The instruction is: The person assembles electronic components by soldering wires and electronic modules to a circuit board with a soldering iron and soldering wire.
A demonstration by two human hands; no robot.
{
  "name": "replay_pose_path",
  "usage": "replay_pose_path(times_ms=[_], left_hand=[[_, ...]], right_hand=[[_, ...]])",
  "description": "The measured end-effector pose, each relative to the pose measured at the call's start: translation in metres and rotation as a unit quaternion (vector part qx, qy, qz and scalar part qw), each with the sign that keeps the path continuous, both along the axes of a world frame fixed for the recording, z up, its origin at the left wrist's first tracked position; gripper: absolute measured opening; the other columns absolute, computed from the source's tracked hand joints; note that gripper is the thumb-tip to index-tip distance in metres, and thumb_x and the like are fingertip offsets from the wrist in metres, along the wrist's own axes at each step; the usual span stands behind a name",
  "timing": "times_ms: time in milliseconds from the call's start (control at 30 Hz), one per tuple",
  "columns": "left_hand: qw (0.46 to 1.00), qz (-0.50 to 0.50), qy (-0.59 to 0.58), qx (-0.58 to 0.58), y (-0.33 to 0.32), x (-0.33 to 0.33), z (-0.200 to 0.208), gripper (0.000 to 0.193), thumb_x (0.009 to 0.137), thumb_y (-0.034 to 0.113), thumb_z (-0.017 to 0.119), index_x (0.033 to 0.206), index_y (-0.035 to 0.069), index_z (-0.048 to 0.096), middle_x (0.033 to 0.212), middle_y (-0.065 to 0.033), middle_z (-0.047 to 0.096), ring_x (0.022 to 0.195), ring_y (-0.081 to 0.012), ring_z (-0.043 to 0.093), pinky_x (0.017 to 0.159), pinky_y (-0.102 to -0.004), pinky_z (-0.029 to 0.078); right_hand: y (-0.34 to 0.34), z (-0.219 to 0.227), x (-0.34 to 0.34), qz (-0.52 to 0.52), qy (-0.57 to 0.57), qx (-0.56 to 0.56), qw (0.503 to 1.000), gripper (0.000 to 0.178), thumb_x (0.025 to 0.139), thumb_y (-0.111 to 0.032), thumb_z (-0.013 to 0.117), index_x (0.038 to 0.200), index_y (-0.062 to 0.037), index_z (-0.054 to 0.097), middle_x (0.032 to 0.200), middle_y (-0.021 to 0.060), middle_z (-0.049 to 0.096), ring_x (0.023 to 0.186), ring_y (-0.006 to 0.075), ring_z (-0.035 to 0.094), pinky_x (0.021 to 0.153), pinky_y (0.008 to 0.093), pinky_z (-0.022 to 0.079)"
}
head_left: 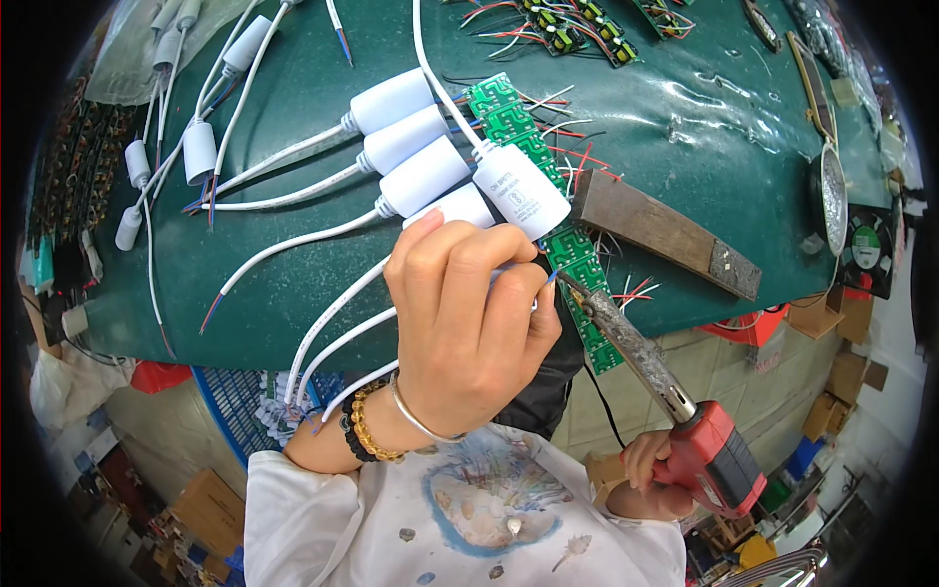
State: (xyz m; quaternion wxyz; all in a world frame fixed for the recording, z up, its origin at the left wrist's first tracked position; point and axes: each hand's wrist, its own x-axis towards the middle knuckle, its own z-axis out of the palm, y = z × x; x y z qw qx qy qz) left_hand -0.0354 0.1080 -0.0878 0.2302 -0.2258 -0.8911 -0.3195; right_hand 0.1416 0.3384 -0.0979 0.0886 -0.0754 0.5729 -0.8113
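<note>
Left grip [471,318] pinches a blue wire [554,276]; right grip [646,464] clasps the soldering iron [641,355]. Steady the wire, heating from five o'clock.

1. Soldering iron [675,397]: smooth red plastic handle [696,452]; metal barrel [634,347] dull, crusted, rough.
2. White caps [523,191]: smooth plastic, soft sheen.
3. White cables [293,250]: smooth plastic sheath.
4. Circuit boards [575,256]: green, slightly glossy.
5. Table cover [646,108]: glossy, rippled under glare.
6. Bar [665,232]: matt, worn; wood or metal, cannot tell.
7. Bangle [416,421]: polished metal.
8. Shirt [313,528]: matt cloth.
</note>
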Motion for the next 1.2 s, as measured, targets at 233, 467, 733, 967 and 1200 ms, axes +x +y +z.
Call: replay_pose_path(times_ms=[233,467,733,967,1200], left_hand=[[1.000,0.008,0.005,0.003,-0.001,0.002,-0.001,0.018,0.065,0.005,0.070,0.080,0.006,0.059,0.092,-0.0075,0.056,0.090,-0.0286,0.051,0.089,-0.0478,0.039],[1.000,0.009,0.009,-0.002,-0.001,0.002,-0.003,0.018,0.065,0.005,0.070,0.079,0.005,0.059,0.093,-0.0077,0.056,0.090,-0.0288,0.051,0.089,-0.0479,0.039],[1.000,0.009,0.013,-0.006,-0.001,0.002,-0.003,0.018,0.065,0.005,0.070,0.079,0.005,0.059,0.093,-0.0081,0.056,0.091,-0.0293,0.051,0.089,-0.0485,0.039],[1.000,0.008,0.013,-0.010,-0.001,0.003,-0.003,0.018,0.065,0.004,0.070,0.079,0.005,0.059,0.093,-0.0084,0.056,0.091,-0.0295,0.052,0.090,-0.0489,0.039],[1.000,0.006,0.012,-0.003,-0.002,0.003,-0.001,0.020,0.063,0.002,0.071,0.078,0.005,0.059,0.093,-0.0084,0.056,0.092,-0.0300,0.053,0.091,-0.0498,0.039]], right_hand=[[-0.018,0.006,0.010,-0.198,-0.018,0.028,0.980,0.084,0.074,-0.068,0.062,0.114,0.0042,0.045,0.050,0.0012,0.048,0.040,0.0128,0.044,0.040,0.0254,0.035],[-0.025,0.010,0.001,-0.204,-0.030,0.046,0.977,0.086,0.075,-0.067,0.061,0.120,0.0043,0.040,0.047,0.0013,0.046,0.038,0.0139,0.043,0.038,0.0264,0.034],[-0.038,0.017,-0.012,-0.244,-0.042,0.074,0.966,0.086,0.076,-0.066,0.061,0.120,0.0044,0.040,0.046,0.0013,0.045,0.037,0.0143,0.043,0.038,0.0270,0.034],[-0.039,0.008,-0.008,-0.237,0.002,0.020,0.971,0.086,0.076,-0.066,0.061,0.120,0.0047,0.039,0.045,0.0013,0.045,0.037,0.0151,0.043,0.037,0.0269,0.034],[-0.035,0.007,-0.011,-0.199,0.020,-0.017,0.980,0.085,0.077,-0.064,0.062,0.119,0.0064,0.040,0.046,0.0014,0.046,0.036,0.0146,0.043,0.036,0.0254,0.034]])
